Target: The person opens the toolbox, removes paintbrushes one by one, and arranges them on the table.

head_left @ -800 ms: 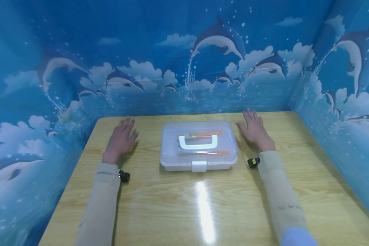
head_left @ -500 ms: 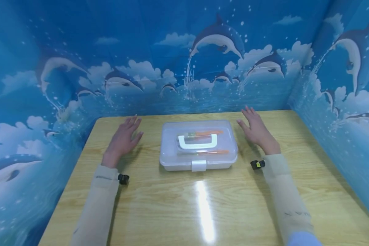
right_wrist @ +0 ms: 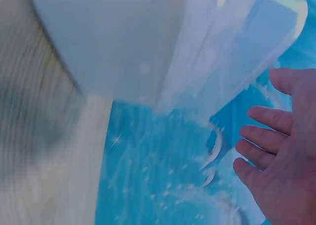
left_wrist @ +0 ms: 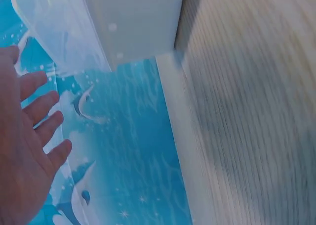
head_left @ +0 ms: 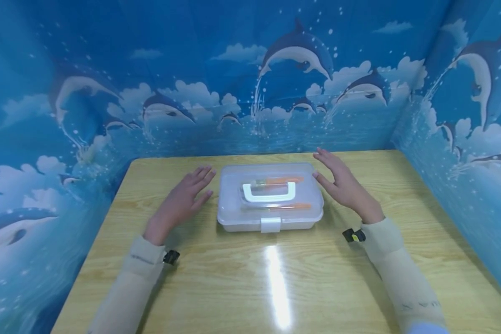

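Observation:
A translucent plastic storage box [head_left: 234,213] with a closed lid stands on the wooden table. On its lid is a white handle [head_left: 269,198], and a white latch [head_left: 270,225] sits at its front. Orange-handled tools [head_left: 284,180] show through the lid. To the left of the box is my left hand [head_left: 183,197], fingers extended and a small gap from its side. My right hand [head_left: 342,183] is held at the right side, thumb tip close by the lid's edge. Both wrist views show the box's side wall [left_wrist: 133,22] beside the spread fingers, and neither hand grips anything.
The wooden table [head_left: 217,283] carries a bright light reflection in front of the box. Blue dolphin-print curtains [head_left: 183,134] hang along the back and both sides of the table. A small black camera [head_left: 171,256] is strapped at each wrist.
Both hands have moved inward toward the box, the left hand going right and the right hand going left. The box has stayed in place.

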`<state>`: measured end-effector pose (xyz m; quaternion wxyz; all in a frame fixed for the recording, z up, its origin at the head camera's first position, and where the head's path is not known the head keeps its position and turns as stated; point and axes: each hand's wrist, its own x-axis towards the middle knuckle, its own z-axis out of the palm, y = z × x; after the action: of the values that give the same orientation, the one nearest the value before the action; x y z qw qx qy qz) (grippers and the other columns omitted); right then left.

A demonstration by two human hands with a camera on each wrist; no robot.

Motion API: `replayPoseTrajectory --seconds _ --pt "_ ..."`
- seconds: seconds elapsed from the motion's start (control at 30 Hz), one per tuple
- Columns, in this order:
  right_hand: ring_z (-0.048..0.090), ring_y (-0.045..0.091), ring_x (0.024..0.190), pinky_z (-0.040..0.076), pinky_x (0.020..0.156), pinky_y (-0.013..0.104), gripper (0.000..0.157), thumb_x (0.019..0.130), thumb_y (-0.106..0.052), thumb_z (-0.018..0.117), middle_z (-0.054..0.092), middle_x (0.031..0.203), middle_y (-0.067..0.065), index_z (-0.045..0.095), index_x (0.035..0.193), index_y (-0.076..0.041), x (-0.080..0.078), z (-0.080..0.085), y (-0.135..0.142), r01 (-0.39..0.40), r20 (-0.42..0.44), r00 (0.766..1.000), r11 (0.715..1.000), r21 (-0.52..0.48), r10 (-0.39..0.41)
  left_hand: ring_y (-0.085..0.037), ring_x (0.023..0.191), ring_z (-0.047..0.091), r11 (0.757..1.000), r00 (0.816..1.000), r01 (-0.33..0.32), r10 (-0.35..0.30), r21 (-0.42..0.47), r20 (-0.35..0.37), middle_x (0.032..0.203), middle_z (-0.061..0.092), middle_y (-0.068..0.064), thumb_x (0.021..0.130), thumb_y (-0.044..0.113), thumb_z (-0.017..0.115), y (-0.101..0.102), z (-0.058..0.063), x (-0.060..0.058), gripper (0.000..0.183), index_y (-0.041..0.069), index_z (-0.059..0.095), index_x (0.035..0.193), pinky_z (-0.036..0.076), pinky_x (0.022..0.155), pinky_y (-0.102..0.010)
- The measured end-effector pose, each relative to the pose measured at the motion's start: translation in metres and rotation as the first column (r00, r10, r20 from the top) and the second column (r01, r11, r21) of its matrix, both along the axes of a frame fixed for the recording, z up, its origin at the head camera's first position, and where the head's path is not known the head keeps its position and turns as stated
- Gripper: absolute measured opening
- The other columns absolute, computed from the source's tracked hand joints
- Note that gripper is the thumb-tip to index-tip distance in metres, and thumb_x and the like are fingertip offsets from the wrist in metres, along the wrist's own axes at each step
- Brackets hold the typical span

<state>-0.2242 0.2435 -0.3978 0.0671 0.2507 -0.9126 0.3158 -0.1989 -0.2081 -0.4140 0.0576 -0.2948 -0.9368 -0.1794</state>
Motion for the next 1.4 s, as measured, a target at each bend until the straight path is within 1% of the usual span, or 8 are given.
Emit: replayPoseTrajectory --seconds 0.17,0.33,0.47,0.67,0.9,1.0,1.2,1.4 --pt "0.02 0.04 0.154 0.022 0.122 0.068 0.057 0.105 -0.022 0.058 0.026 0.167 0.017 0.039 0.156 -0.004 0.02 0.006 -0.013 -0.076 -0.038 0.996 0.997 0.009 0.076 -0.04 0.152 0.028 0.995 0.991 0.086 -0.08 0.051 -0.105 0.165 0.031 -0.016 0.106 0.028 0.053 0.009 0.001 0.011 0.058 0.005 0.037 0.157 0.024 0.125 -0.058" --pt "0.022 0.037 0.154 0.025 0.121 0.066 0.057 0.104 -0.019 0.06 0.029 0.166 0.016 0.04 0.155 -0.006 0.041 0.011 -0.026 -0.159 -0.058 0.986 0.987 0.002 0.159 -0.038 0.15 0.033 0.987 0.971 0.153 -0.141 0.045 -0.194 0.164 0.034 -0.014 0.108 0.042 0.045 0.017 0.002 0.02 0.06 0.007 0.039 0.156 0.029 0.123 -0.058" --pt "0.029 0.035 0.152 0.029 0.123 0.059 0.058 0.101 -0.014 0.064 0.037 0.162 0.015 0.042 0.155 -0.009 0.057 0.01 -0.037 -0.235 -0.107 0.966 0.972 0.008 0.234 -0.036 0.148 0.037 0.975 0.939 0.222 -0.21 0.014 -0.271 0.162 0.039 -0.015 0.108 0.052 0.036 0.025 0.002 0.024 0.065 0.007 0.043 0.155 0.035 0.12 -0.059" --pt "0.039 0.035 0.146 0.03 0.126 0.039 0.055 0.096 -0.01 0.069 0.048 0.154 0.015 0.051 0.148 -0.005 0.076 0.009 -0.051 -0.355 -0.192 0.916 0.935 0.024 0.353 -0.037 0.144 0.044 0.953 0.881 0.299 -0.293 -0.043 -0.371 0.156 0.047 -0.015 0.109 0.048 0.04 0.034 0.001 0.029 0.06 0.006 0.051 0.15 0.041 0.117 -0.056" --pt "0.045 0.032 0.142 0.032 0.125 0.036 0.053 0.098 -0.016 0.067 0.052 0.151 0.014 0.052 0.147 -0.003 0.093 0.006 -0.066 -0.454 -0.202 0.867 0.889 0.056 0.456 -0.035 0.14 0.049 0.938 0.83 0.335 -0.337 -0.087 -0.443 0.153 0.051 -0.014 0.108 0.043 0.046 0.037 -0.004 0.034 0.053 0.008 0.054 0.147 0.045 0.114 -0.054" --pt "0.047 0.033 0.14 0.033 0.124 0.038 0.051 0.099 -0.019 0.067 0.053 0.15 0.014 0.053 0.145 -0.004 0.098 0.002 -0.072 -0.479 -0.206 0.852 0.876 0.061 0.481 -0.036 0.14 0.05 0.935 0.824 0.345 -0.344 -0.084 -0.45 0.152 0.053 -0.014 0.107 0.039 0.052 0.038 -0.007 0.036 0.05 0.008 0.055 0.146 0.045 0.114 -0.054" --pt "0.05 0.032 0.137 0.038 0.121 0.043 0.046 0.099 -0.02 0.066 0.057 0.145 0.012 0.057 0.141 -0.005 0.108 -0.009 -0.084 -0.535 -0.182 0.823 0.842 0.071 0.539 -0.035 0.14 0.049 0.933 0.834 0.349 -0.35 -0.083 -0.428 0.151 0.053 -0.014 0.099 0.028 0.067 0.038 -0.012 0.039 0.052 0.006 0.056 0.145 0.045 0.115 -0.049" --pt "0.053 0.028 0.134 0.045 0.116 0.045 0.044 0.098 -0.019 0.066 0.06 0.142 0.006 0.058 0.14 -0.007 0.117 -0.024 -0.095 -0.593 -0.125 0.789 0.799 0.096 0.601 -0.035 0.14 0.049 0.935 0.829 0.347 -0.345 -0.081 -0.441 0.151 0.053 -0.014 0.103 0.029 0.061 0.038 -0.016 0.04 0.048 0.007 0.057 0.145 0.045 0.115 -0.048"
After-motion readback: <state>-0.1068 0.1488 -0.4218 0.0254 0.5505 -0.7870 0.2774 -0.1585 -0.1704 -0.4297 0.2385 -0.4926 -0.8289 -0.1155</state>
